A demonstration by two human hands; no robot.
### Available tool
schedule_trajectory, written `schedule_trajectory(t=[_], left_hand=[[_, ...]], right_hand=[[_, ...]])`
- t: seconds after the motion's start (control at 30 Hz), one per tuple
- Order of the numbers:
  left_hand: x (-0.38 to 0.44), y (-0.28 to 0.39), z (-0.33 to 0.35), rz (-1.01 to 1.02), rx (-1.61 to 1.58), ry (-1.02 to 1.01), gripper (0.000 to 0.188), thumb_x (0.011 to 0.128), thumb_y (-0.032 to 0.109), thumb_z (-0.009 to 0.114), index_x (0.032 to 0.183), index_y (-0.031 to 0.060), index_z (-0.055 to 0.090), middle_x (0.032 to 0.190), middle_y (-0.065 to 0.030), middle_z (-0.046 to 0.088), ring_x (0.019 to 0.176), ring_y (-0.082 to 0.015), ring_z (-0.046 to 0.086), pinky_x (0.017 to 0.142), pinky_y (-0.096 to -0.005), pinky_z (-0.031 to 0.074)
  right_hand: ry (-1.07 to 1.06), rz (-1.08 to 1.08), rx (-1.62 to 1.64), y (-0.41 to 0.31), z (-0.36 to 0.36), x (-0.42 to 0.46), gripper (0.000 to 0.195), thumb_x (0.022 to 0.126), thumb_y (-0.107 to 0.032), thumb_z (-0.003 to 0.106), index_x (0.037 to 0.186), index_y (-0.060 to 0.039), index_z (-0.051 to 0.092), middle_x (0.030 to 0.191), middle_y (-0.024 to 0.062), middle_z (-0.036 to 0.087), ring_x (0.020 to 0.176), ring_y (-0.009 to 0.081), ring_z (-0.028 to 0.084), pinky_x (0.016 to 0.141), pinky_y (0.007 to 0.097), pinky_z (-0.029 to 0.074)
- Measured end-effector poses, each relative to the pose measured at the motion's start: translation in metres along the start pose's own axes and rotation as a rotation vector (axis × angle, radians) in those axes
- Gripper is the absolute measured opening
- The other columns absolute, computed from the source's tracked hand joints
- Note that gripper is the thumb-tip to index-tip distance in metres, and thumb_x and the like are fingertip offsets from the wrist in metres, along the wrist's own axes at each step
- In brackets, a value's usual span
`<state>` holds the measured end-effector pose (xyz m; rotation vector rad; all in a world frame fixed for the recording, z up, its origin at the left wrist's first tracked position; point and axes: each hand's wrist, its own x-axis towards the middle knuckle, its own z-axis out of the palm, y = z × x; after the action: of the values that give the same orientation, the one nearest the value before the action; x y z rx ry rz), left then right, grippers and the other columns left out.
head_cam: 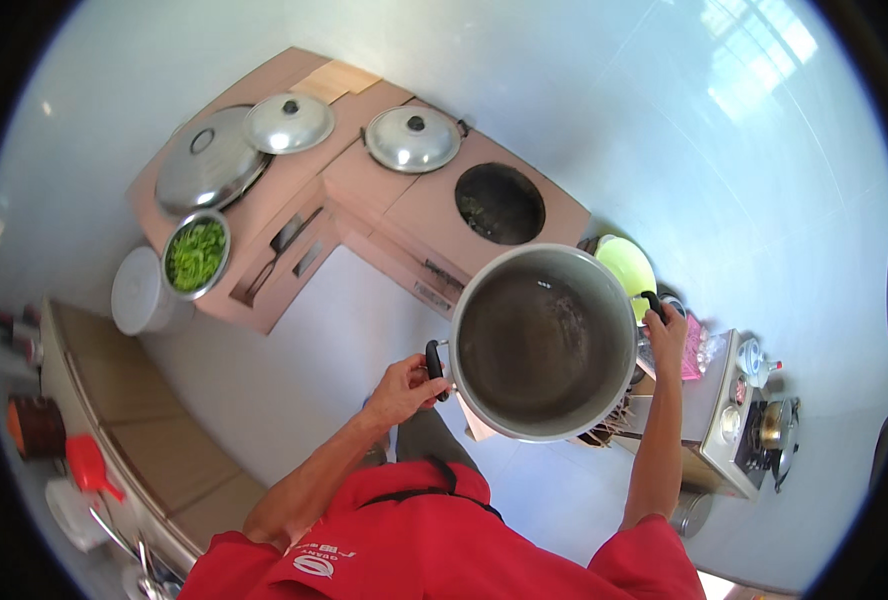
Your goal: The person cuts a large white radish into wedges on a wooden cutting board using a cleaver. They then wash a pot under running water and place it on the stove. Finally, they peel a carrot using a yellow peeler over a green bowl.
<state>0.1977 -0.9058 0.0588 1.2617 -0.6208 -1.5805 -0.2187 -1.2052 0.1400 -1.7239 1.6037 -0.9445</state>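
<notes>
A large grey metal stockpot point(549, 341) is held up in front of me by its two black side handles. My left hand point(405, 386) grips the left handle point(435, 370). On the other side, my right hand point(666, 330) is closed around the right handle point(652, 306). Inside the pot, the bottom looks dark and a few pale marks show on it; whether it holds liquid is hard to tell. Just beyond the pot's rim is a dark round wok opening point(500, 204) in the pink tiled stove point(421, 217), with some green bits in it.
Domed metal lids point(414, 139) sit on the stove. A bowl of chopped greens point(196, 255) stands at its left corner, above a white bucket point(140, 292). To the right are a yellow-green basin point(625, 270), a pink basket point(693, 349) and a counter with a gas cooker point(753, 442). A red dipper point(91, 465) lies left.
</notes>
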Motion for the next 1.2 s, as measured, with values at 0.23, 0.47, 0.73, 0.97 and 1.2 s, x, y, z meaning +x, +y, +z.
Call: schedule_trajectory(t=[0.23, 0.47, 0.73, 0.97, 1.2], left_hand=[[0.191, 0.092, -0.051, -0.011, 0.083, 0.009, 0.029, 0.102, 0.012, 0.074, 0.128, 0.0046, 0.063, 0.110, -0.0086, 0.079, 0.099, -0.0138, 0.073, 0.078, -0.0277, 0.059], [0.379, 0.123, -0.085, -0.142, 0.095, 0.103, 0.028, 0.102, 0.014, 0.075, 0.127, 0.0070, 0.062, 0.113, -0.0085, 0.079, 0.105, -0.0141, 0.073, 0.082, -0.0297, 0.059], [0.494, 0.137, -0.079, -0.225, -0.057, 0.191, 0.030, 0.101, 0.004, 0.072, 0.128, -0.0003, 0.059, 0.104, -0.0143, 0.079, 0.081, -0.0118, 0.066, 0.070, -0.0269, 0.056], [0.531, 0.138, -0.081, -0.295, -0.044, 0.177, 0.027, 0.102, 0.002, 0.071, 0.124, 0.0009, 0.057, 0.105, -0.0152, 0.078, 0.079, -0.0130, 0.065, 0.069, -0.0279, 0.056], [0.560, 0.102, -0.095, -0.414, -0.078, 0.210, 0.025, 0.101, 0.001, 0.071, 0.123, 0.0013, 0.057, 0.107, -0.0150, 0.078, 0.080, -0.0131, 0.065, 0.070, -0.0281, 0.056]], right_hand=[[0.064, 0.039, 0.104, 0.004, 0.087, 0.172, 0.035, 0.095, -0.009, 0.070, 0.125, 0.0101, 0.072, 0.087, 0.0080, 0.073, 0.073, 0.0134, 0.068, 0.067, 0.0283, 0.055], [-0.002, 0.064, -0.046, 0.042, 0.206, 0.364, 0.028, 0.096, -0.008, 0.070, 0.119, 0.0068, 0.074, 0.086, 0.0046, 0.072, 0.073, 0.0114, 0.063, 0.067, 0.0268, 0.050], [-0.143, 0.202, -0.096, 0.115, 0.282, 0.502, 0.029, 0.095, -0.005, 0.070, 0.122, 0.0048, 0.075, 0.089, 0.0052, 0.073, 0.076, 0.0123, 0.064, 0.070, 0.0279, 0.050], [-0.181, 0.203, -0.171, 0.174, 0.313, 0.538, 0.030, 0.092, -0.012, 0.076, 0.119, 0.0013, 0.078, 0.082, 0.0066, 0.072, 0.074, 0.0167, 0.063, 0.072, 0.0342, 0.052], [-0.234, 0.282, -0.224, 0.220, 0.351, 0.545, 0.033, 0.091, -0.016, 0.075, 0.120, 0.0005, 0.078, 0.083, 0.0083, 0.072, 0.076, 0.0196, 0.065, 0.073, 0.0369, 0.052]])
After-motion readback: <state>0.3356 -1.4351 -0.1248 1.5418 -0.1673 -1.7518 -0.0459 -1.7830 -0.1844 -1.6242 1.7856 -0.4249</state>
